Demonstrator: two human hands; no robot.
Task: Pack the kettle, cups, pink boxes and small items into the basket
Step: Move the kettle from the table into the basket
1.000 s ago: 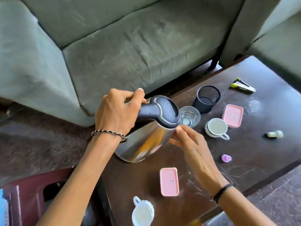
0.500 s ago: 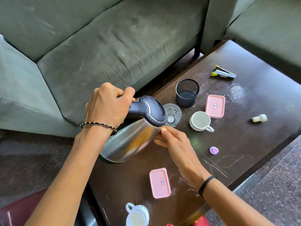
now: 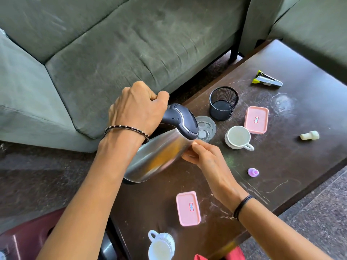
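Observation:
A steel kettle (image 3: 159, 156) with a dark lid and handle is tilted above the dark table's (image 3: 293, 162) left end. My left hand (image 3: 135, 111) is shut on its handle. My right hand (image 3: 204, 156) presses against its body just below the lid. One white cup (image 3: 238, 136) stands right of the kettle, another white cup (image 3: 161, 246) at the near edge. One pink box (image 3: 256, 120) lies beside the far cup, a second pink box (image 3: 188, 208) near my right forearm. A small purple item (image 3: 253, 172) and a small white item (image 3: 309, 136) lie to the right.
A clear glass (image 3: 205, 128) sits just behind the kettle lid, a black mesh pot (image 3: 223, 103) beyond it. A stapler (image 3: 266, 80) lies at the far side. A green sofa (image 3: 112, 44) runs along the table's far edge. A dark red object (image 3: 24, 239) shows at bottom left.
My hands and the tilted kettle keep the same grip. The view has shifted, so everything sits a little lower and further left than before.

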